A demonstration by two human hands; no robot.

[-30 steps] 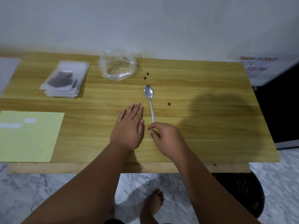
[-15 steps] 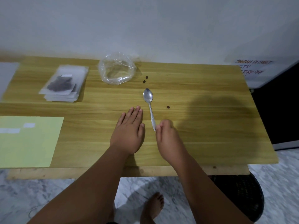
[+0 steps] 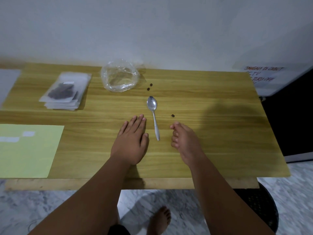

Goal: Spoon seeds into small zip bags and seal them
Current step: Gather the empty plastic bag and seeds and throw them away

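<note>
A metal spoon [image 3: 153, 114] lies on the wooden table [image 3: 211, 141], bowl pointing away from me. My left hand [image 3: 131, 141] rests flat on the table just left of the spoon's handle. My right hand [image 3: 185, 140] sits right of the handle with its fingers curled under; nothing shows in them. One loose dark seed [image 3: 172, 115] lies just beyond its fingertips, and two more seeds [image 3: 149, 87] lie past the spoon. A crumpled clear plastic bag [image 3: 120, 77] sits at the back. A stack of small zip bags [image 3: 65, 91] holding dark seeds lies at the back left.
A yellow-green paper sheet [image 3: 28, 150] with white labels covers the table's front left. A grey sheet [image 3: 7, 83] lies at the far left edge. A black unit [image 3: 291, 116] with a handwritten notice stands to the right. My bare foot [image 3: 160, 221] is on the marble floor.
My right hand left the spoon's handle end and moved right, toward the single seed. The left hand and the spoon stayed put.
</note>
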